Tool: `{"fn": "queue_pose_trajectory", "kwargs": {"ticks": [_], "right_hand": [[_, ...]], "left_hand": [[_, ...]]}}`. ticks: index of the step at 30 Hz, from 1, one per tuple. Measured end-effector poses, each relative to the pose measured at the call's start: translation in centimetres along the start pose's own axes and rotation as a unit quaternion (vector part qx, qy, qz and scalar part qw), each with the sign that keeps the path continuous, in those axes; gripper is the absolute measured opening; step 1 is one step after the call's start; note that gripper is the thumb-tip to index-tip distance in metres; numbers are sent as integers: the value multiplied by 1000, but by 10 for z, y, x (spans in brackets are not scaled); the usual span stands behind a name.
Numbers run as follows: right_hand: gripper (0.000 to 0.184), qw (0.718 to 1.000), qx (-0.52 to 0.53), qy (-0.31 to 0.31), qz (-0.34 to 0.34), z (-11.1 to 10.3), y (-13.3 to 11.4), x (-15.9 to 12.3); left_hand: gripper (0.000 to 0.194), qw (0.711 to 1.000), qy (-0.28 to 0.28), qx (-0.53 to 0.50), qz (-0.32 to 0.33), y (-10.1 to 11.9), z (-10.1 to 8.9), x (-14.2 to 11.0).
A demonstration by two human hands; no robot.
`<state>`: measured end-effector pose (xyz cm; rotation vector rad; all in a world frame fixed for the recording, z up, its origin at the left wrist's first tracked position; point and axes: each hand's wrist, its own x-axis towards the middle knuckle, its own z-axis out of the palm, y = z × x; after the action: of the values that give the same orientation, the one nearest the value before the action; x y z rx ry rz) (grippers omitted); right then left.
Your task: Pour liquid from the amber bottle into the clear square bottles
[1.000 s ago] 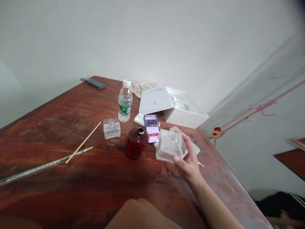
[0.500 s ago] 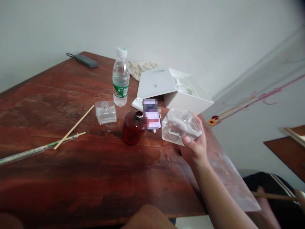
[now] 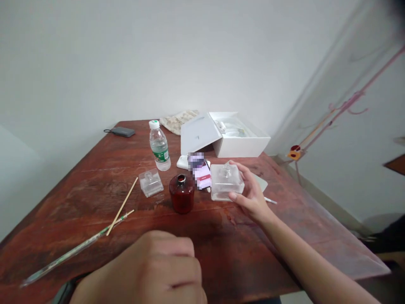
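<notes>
My right hand (image 3: 251, 196) grips a square clear glass bottle (image 3: 226, 182) that rests on or just above the wooden table (image 3: 110, 169), fingers round its right side. A round dark red glass bottle (image 3: 181, 194) with an open neck stands just left of it. A second, smaller clear glass bottle (image 3: 151, 182) sits further left. My left hand (image 3: 152, 270) is a closed fist, close to the camera at the near table edge, and nothing shows in it.
A plastic water bottle (image 3: 160, 145) stands behind the glass bottles. An open white box (image 3: 221, 134) lies at the back, with a small pink card (image 3: 201, 175) in front. Thin wooden sticks (image 3: 122, 207) and a long clear wrapper (image 3: 76, 251) lie at left. A grey device (image 3: 122, 131) sits in the far corner.
My right hand has brought the clear bottle down from a tilted, raised hold to the table beside the red bottle. My left fist has come up into view. The camera tilted up.
</notes>
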<state>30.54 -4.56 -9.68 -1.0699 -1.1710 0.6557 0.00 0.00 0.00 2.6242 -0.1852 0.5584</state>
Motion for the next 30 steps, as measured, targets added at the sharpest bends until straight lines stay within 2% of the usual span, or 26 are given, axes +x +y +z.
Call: {"fn": "queue_pose_trajectory", "kwargs": {"ticks": [1, 3, 5, 7, 8, 11, 16, 20, 26, 28, 30], "right_hand": [[77, 1000, 3, -1, -3, 0, -1, 0], [75, 1000, 12, -2, -9, 1, -1, 0], [75, 1000, 14, -7, -16, 2, -1, 1], [74, 1000, 13, -14, -20, 3, -1, 1], [74, 1000, 13, -20, -20, 3, -1, 1], [75, 999, 15, -38, -11, 2, 0, 0], [76, 998, 18, -62, 3, 3, -3, -2], [76, 998, 6, -69, 6, 4, -5, -2], [76, 998, 9, -66, 14, 6, -9, -3], [75, 998, 15, -64, 20, 7, -10, -3], [74, 998, 21, -58, 23, 9, -11, -4]], "left_hand": [[35, 999, 24, 30, 0, -8, -2, -4], [34, 988, 138, 67, -6, -33, 0, -16], [34, 972, 222, 50, -56, -64, 7, -31], [31, 944, 298, 18, -143, -92, 16, -44], [29, 931, 306, -14, -199, -104, 20, -49], [24, 915, 302, -66, -258, -122, 33, -54], [16, 870, 308, -206, -325, -122, 45, -47], [42, 807, 329, -348, -346, -125, 48, -46], [51, 727, 341, -477, -356, -135, 49, -46], [52, 713, 341, -499, -355, -136, 52, -46], [54, 716, 335, -499, -355, -136, 55, -47]]}}
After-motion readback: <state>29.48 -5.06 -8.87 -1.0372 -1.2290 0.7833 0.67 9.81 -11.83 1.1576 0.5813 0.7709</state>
